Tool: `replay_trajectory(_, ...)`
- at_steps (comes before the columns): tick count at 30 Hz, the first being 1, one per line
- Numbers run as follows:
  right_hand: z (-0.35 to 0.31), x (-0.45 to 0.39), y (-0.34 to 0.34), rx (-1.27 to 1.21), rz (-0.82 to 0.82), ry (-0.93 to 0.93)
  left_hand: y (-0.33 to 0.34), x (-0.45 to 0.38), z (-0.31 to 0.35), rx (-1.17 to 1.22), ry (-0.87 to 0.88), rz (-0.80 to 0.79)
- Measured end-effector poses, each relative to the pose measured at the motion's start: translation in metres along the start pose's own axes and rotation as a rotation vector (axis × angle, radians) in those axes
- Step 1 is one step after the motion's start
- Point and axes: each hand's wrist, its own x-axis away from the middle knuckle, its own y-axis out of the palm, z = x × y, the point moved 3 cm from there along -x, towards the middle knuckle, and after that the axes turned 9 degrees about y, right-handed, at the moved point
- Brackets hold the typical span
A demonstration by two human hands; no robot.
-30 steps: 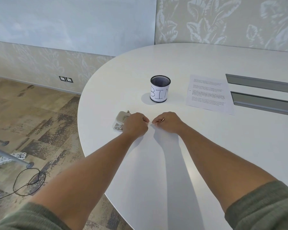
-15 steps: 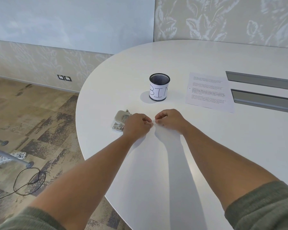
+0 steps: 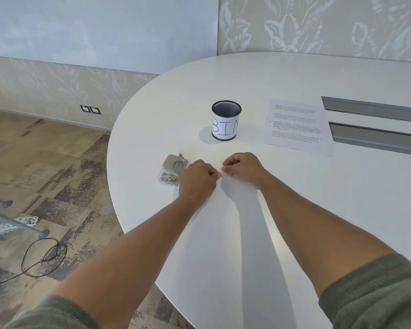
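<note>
My left hand (image 3: 196, 178) and my right hand (image 3: 243, 170) rest on the white table (image 3: 294, 210) with fingers curled. Their fingertips meet and pinch a small pale scrap (image 3: 220, 172); it is too small against the white top to tell what it is. A silver hole punch (image 3: 172, 170) lies just left of my left hand, touching or nearly touching it. Beyond the hands stands a black mesh cup (image 3: 226, 123) wrapped in a white label reading "BIN".
A printed sheet (image 3: 297, 127) lies at the right behind my right hand. Two grey cable hatches (image 3: 375, 136) run along the table's right side. The table's rounded edge is close on the left, with floor, cables (image 3: 43, 257) and stand legs below.
Both hands stay together at the same spot; the fingers have shifted slightly at the pinch. The head camera has tilted a little.
</note>
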Motion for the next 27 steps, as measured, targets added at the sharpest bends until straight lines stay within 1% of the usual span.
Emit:
replay_trajectory(4,0.002,0.000,0.001,-0.024,0.023,0.006,0.005,0.001,0.003,0.017,-0.031,0.006)
replay_trajectory(9,0.004,0.001,0.002,-0.023,0.038,-0.002,0.009,0.000,0.009,-0.073,-0.022,-0.013)
replay_trajectory(15,0.004,0.004,0.001,-0.024,0.040,-0.012,0.013,-0.001,0.014,-0.137,-0.018,-0.120)
replay_trajectory(19,0.005,0.003,0.000,0.010,0.032,-0.031,0.010,-0.009,0.004,-0.027,-0.040,-0.138)
replay_trajectory(23,0.002,0.000,0.002,0.059,0.028,-0.047,0.006,-0.019,-0.006,0.182,-0.139,-0.064)
replay_trajectory(27,0.000,-0.004,0.001,0.066,0.021,-0.051,0.005,-0.030,-0.011,0.292,-0.224,-0.076)
